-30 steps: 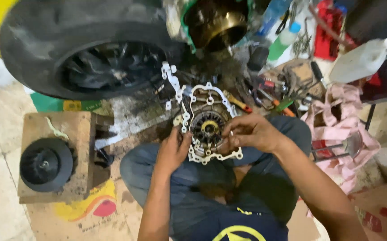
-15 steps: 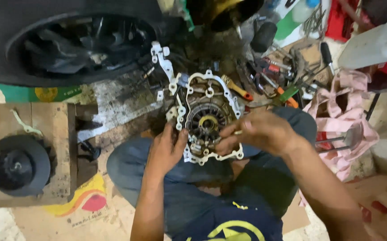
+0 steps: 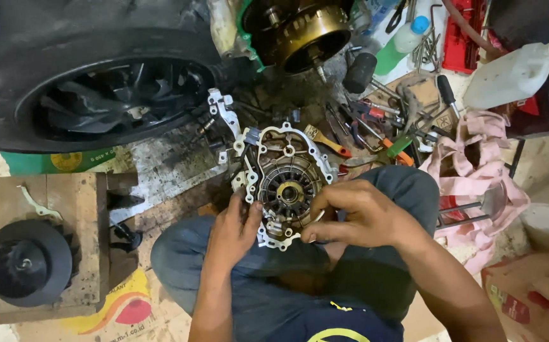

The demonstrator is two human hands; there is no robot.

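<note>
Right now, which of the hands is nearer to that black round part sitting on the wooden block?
Left. The left hand grips the engine cover on the side facing the black round part; the right hand is on the cover's far side.

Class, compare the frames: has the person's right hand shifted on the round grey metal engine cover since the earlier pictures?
No. The right hand stays at the lower right edge of the round grey metal engine cover; only the camera view shifts.
</note>
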